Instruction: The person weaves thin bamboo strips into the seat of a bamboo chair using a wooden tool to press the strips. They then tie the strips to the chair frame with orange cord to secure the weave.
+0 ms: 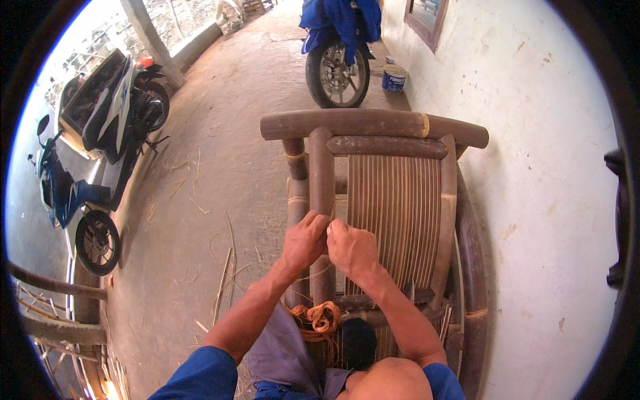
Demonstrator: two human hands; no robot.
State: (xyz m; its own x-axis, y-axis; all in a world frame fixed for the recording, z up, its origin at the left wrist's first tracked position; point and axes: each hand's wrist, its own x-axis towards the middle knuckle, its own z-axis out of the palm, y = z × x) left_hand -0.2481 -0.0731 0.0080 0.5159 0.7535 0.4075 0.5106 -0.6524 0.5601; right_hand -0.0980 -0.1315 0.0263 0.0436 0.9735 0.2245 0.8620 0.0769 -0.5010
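A brown bamboo chair point(373, 124) with a slatted panel point(393, 213) fills the space before me. My left hand point(305, 244) is closed in a pinch against its upright bamboo pole point(322, 173). Just beside it, my right hand point(352, 251) is also closed, and the fingertips of both hands nearly meet. A thin pale strand shows at the fingers and loops below them; its ends are hard to follow. Below my hands, a tangled bundle of orange strands point(323, 317) hangs by the foot of the pole. A dark object point(360, 341) lies partly hidden near my legs.
A white wall point(533, 200) runs close along the right. Ahead stand a motorbike point(338, 72) under blue cloth and a blue tin point(394, 80). More motorbikes point(100, 239) are parked at left. Loose strips point(223, 287) litter the concrete floor point(187, 220); bamboo pieces point(60, 327) are lower left.
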